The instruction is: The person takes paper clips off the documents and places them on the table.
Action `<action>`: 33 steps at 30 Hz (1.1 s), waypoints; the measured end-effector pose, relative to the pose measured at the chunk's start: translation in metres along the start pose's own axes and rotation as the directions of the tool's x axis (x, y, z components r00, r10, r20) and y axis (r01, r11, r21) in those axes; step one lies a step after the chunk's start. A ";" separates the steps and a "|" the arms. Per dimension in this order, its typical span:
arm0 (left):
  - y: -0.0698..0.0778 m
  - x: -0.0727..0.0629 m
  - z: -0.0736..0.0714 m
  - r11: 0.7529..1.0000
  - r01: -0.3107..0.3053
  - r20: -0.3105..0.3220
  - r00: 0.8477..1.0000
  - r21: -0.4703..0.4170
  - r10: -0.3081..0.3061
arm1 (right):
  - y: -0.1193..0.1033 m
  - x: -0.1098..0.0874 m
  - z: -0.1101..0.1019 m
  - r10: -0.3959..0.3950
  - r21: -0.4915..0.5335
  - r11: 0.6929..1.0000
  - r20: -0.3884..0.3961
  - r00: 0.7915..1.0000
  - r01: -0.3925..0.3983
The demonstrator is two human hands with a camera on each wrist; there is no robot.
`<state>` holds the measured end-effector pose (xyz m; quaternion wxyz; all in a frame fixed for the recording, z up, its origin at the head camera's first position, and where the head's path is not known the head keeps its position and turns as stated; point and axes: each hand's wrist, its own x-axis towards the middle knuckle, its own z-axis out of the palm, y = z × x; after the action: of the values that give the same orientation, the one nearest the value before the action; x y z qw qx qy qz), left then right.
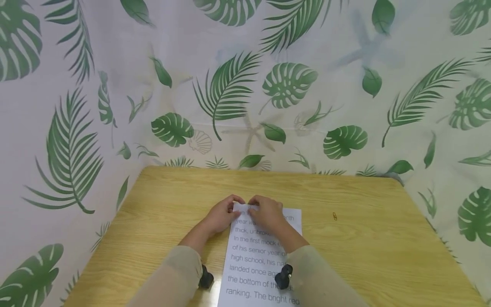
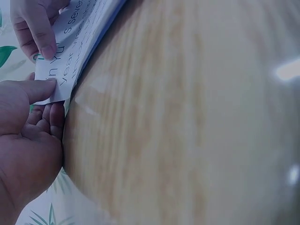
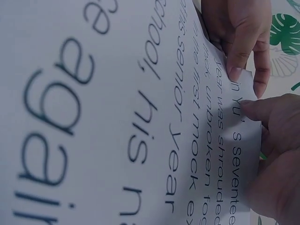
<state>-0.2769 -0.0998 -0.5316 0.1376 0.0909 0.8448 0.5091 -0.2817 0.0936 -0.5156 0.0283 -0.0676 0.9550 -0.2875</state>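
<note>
A white sheet of paper (image 1: 261,273) printed with large black text lies lengthwise on the table, its top end raised toward both hands. My left hand (image 1: 221,216) pinches the top left corner, thumb on the print and fingers curled underneath, as the left wrist view shows. Close beside it, my right hand (image 1: 267,213) grips the top edge with its thumb (image 3: 255,110) over the first line. A small green bit (image 2: 39,57) shows at the right fingertips in the left wrist view; what it is I cannot tell. More paper layers show along the sheet's side in that view.
A small paper clip (image 1: 335,216) lies on the wood-grain table (image 1: 383,247) to the right of the paper. Behind and beside the table hangs a white curtain (image 1: 238,38) with green leaf prints. Each wrist carries a black camera mount (image 1: 206,278).
</note>
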 end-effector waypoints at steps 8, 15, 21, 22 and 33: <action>0.000 0.002 0.001 1.000 -0.001 -0.002 1.000 0.019 0.001 | 0.007 0.003 -0.001 -0.009 0.126 0.992 0.000 1.000 0.009; -0.002 0.003 0.001 1.000 -0.006 0.013 1.000 0.018 0.006 | 0.009 0.003 0.000 0.022 0.179 0.984 -0.017 1.000 -0.019; -0.001 0.002 0.002 0.999 0.018 -0.007 1.000 0.049 -0.018 | 0.008 0.002 -0.004 0.041 0.212 0.976 -0.015 0.999 -0.036; -0.001 0.002 0.002 0.998 0.020 -0.010 1.000 0.053 -0.020 | 0.008 0.001 -0.005 0.045 0.217 0.975 -0.015 0.999 -0.041; 0.002 0.000 0.001 0.998 0.020 -0.013 1.000 0.065 -0.019 | 0.020 -0.003 -0.027 0.025 0.276 0.961 -0.079 0.997 -0.003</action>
<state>-0.2765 -0.0976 -0.5301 0.1342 0.0840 0.8625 0.4806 -0.2833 0.1252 -0.5044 0.0002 -0.0443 0.9065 -0.4199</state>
